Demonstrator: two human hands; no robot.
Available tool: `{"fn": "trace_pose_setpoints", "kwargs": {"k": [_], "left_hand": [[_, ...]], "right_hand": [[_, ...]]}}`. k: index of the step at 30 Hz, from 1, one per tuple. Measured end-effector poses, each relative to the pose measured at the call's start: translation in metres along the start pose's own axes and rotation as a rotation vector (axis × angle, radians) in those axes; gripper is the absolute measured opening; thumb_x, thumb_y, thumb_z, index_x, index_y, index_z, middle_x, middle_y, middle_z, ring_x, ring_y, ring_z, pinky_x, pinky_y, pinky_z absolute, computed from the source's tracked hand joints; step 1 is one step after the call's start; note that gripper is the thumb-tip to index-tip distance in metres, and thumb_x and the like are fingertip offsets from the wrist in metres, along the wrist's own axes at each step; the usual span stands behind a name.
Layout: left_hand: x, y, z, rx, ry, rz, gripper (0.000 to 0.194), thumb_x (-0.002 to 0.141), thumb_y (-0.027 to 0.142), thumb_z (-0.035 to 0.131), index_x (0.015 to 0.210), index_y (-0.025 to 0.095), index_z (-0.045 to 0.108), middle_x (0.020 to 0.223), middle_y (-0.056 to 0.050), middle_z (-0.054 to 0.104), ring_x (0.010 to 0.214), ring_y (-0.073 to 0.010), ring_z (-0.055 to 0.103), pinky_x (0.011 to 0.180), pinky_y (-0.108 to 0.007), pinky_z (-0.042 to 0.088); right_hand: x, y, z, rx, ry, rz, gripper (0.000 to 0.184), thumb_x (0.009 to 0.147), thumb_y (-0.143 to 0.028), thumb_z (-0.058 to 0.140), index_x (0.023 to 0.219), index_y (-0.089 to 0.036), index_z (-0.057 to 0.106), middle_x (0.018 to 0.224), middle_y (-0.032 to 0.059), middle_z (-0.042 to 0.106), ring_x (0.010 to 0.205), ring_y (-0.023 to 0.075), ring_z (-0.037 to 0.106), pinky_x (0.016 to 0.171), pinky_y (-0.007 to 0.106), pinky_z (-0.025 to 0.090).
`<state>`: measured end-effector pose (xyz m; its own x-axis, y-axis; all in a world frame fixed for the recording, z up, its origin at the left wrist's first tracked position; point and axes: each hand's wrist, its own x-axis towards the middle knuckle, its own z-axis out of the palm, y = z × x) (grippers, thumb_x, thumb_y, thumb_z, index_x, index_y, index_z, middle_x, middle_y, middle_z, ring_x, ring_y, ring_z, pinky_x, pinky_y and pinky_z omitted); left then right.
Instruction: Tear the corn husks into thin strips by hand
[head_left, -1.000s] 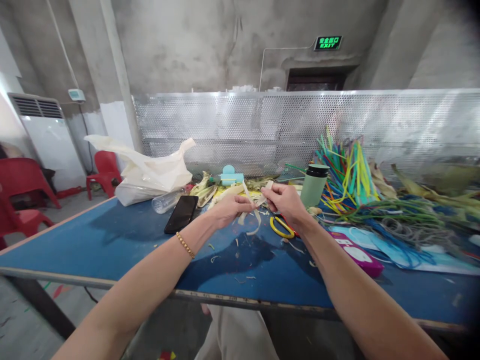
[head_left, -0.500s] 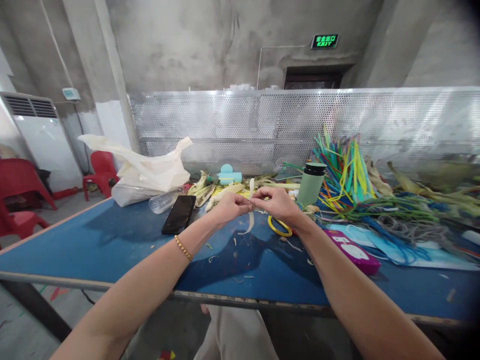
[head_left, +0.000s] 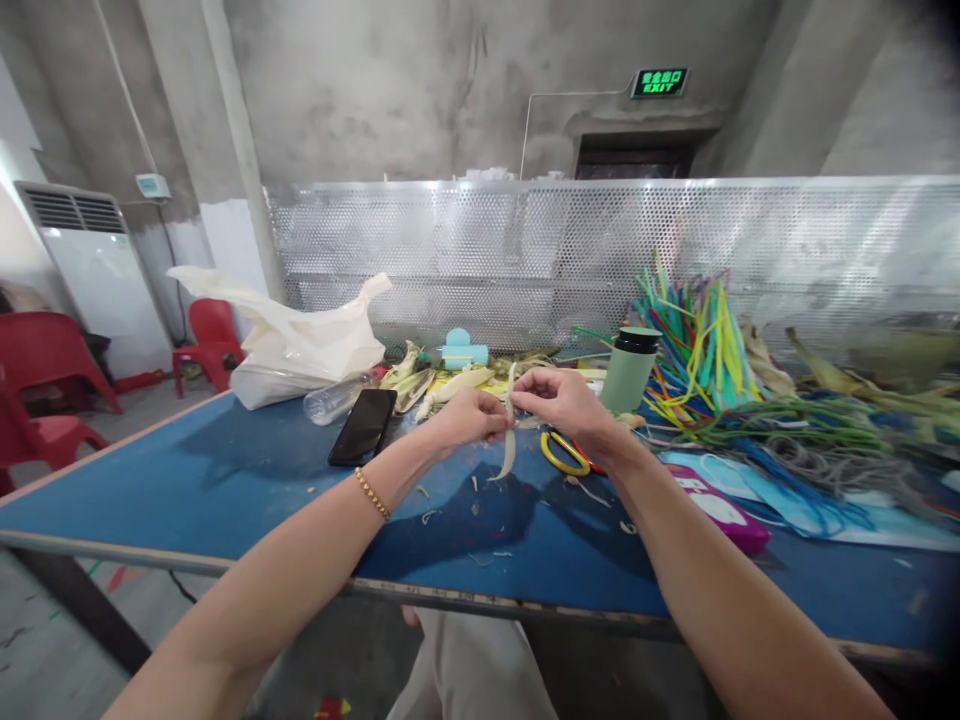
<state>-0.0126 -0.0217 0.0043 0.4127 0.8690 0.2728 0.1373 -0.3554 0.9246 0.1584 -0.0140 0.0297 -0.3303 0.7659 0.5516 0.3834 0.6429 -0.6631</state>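
Note:
My left hand [head_left: 466,417] and my right hand [head_left: 562,398] meet above the middle of the blue table [head_left: 225,480]. Both pinch a thin pale strip of corn husk [head_left: 509,447]; one end sticks up between the fingers, the other hangs down and curls toward the table. A bead bracelet [head_left: 371,491] is on my left wrist. Yellow-handled scissors [head_left: 564,455] lie on the table just under my right hand. Small husk scraps [head_left: 480,555] are scattered below my hands.
A black phone [head_left: 364,426] and a clear bottle [head_left: 335,400] lie left of my hands, by a cream plastic bag [head_left: 300,345]. A green flask [head_left: 628,370], coloured strips [head_left: 697,340], husks [head_left: 450,380] and a purple box [head_left: 720,515] crowd the right. Perforated metal screen [head_left: 525,250] behind.
My hands, apart a second ago with several strips spread between them, have come together on one strip, which now hangs lower from my fingers.

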Motion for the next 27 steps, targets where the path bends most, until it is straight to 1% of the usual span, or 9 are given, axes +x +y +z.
{"fn": "trace_pose_setpoints", "kwargs": {"k": [3, 6, 9, 11, 15, 18, 22, 24, 27], "left_hand": [[-0.0008, 0.0007, 0.0001, 0.052, 0.008, 0.014, 0.014, 0.072, 0.017, 0.063, 0.059, 0.012, 0.059, 0.053, -0.001, 0.054, 0.049, -0.0080, 0.046, 0.050, -0.023, 0.035], [-0.0020, 0.0018, 0.0002, 0.106, 0.017, 0.022, 0.017, 0.072, 0.019, 0.063, 0.057, 0.012, 0.059, 0.051, 0.000, 0.052, 0.048, -0.0075, 0.044, 0.050, -0.024, 0.035], [-0.0017, 0.0008, -0.0010, 0.090, -0.001, 0.007, 0.016, 0.071, 0.020, 0.064, 0.058, 0.012, 0.060, 0.050, 0.000, 0.052, 0.048, -0.0074, 0.044, 0.049, -0.023, 0.034], [-0.0003, -0.0011, -0.0028, 0.046, -0.020, -0.006, 0.013, 0.071, 0.020, 0.064, 0.061, 0.011, 0.062, 0.052, 0.000, 0.053, 0.049, -0.0075, 0.046, 0.049, -0.022, 0.034], [0.0014, -0.0034, -0.0066, -0.067, -0.089, -0.005, 0.017, 0.071, 0.026, 0.068, 0.067, 0.010, 0.063, 0.058, -0.001, 0.057, 0.050, -0.0075, 0.047, 0.050, -0.023, 0.034], [0.0000, -0.0016, -0.0070, -0.114, -0.120, -0.007, 0.020, 0.071, 0.028, 0.069, 0.068, 0.010, 0.063, 0.059, -0.002, 0.058, 0.051, -0.0076, 0.047, 0.050, -0.023, 0.034], [-0.0029, 0.0020, -0.0053, -0.101, -0.117, -0.027, 0.021, 0.070, 0.028, 0.071, 0.066, 0.010, 0.062, 0.058, -0.002, 0.058, 0.052, -0.0081, 0.049, 0.051, -0.023, 0.035], [-0.0036, 0.0032, -0.0045, -0.108, -0.112, -0.029, 0.020, 0.070, 0.027, 0.071, 0.066, 0.010, 0.062, 0.058, -0.002, 0.058, 0.052, -0.0080, 0.049, 0.051, -0.023, 0.035], [-0.0034, 0.0043, -0.0037, -0.137, -0.094, -0.016, 0.017, 0.069, 0.024, 0.071, 0.067, 0.010, 0.061, 0.059, -0.001, 0.057, 0.051, -0.0070, 0.048, 0.051, -0.023, 0.035]], "right_hand": [[-0.0008, 0.0020, 0.0029, -0.069, -0.002, -0.029, 0.017, 0.071, -0.032, 0.064, 0.072, -0.015, 0.063, 0.064, 0.0011, 0.060, 0.058, 0.0118, 0.049, 0.054, 0.025, 0.038], [-0.0012, 0.0052, 0.0058, -0.120, -0.023, -0.062, 0.013, 0.071, -0.029, 0.062, 0.070, -0.016, 0.062, 0.063, 0.0006, 0.059, 0.058, 0.0119, 0.049, 0.053, 0.025, 0.038], [-0.0014, 0.0056, 0.0065, -0.130, -0.046, -0.067, 0.007, 0.069, -0.024, 0.060, 0.068, -0.017, 0.059, 0.061, -0.0007, 0.056, 0.057, 0.0114, 0.047, 0.052, 0.024, 0.036], [-0.0013, 0.0041, 0.0052, -0.097, -0.044, -0.053, 0.006, 0.068, -0.023, 0.059, 0.067, -0.017, 0.058, 0.060, -0.0015, 0.054, 0.055, 0.0107, 0.046, 0.052, 0.024, 0.036], [-0.0009, 0.0013, 0.0010, 0.020, -0.060, -0.006, 0.006, 0.068, -0.022, 0.058, 0.068, -0.018, 0.054, 0.061, -0.0014, 0.054, 0.057, 0.0113, 0.048, 0.053, 0.025, 0.037], [-0.0008, 0.0007, -0.0003, 0.026, -0.061, -0.038, 0.003, 0.067, -0.019, 0.056, 0.068, -0.018, 0.053, 0.064, -0.0016, 0.053, 0.060, 0.0113, 0.048, 0.055, 0.025, 0.038], [-0.0012, -0.0007, 0.0008, 0.053, -0.076, -0.061, 0.004, 0.065, -0.015, 0.055, 0.068, -0.018, 0.053, 0.067, -0.0022, 0.053, 0.062, 0.0109, 0.049, 0.058, 0.025, 0.039], [-0.0014, -0.0017, 0.0015, 0.085, -0.083, -0.031, 0.005, 0.065, -0.015, 0.055, 0.069, -0.017, 0.054, 0.066, -0.0022, 0.054, 0.062, 0.0110, 0.051, 0.058, 0.024, 0.040], [-0.0016, -0.0024, 0.0024, 0.127, -0.071, 0.040, 0.006, 0.067, -0.021, 0.058, 0.070, -0.017, 0.056, 0.062, -0.0011, 0.058, 0.059, 0.0120, 0.053, 0.057, 0.026, 0.042]]}}
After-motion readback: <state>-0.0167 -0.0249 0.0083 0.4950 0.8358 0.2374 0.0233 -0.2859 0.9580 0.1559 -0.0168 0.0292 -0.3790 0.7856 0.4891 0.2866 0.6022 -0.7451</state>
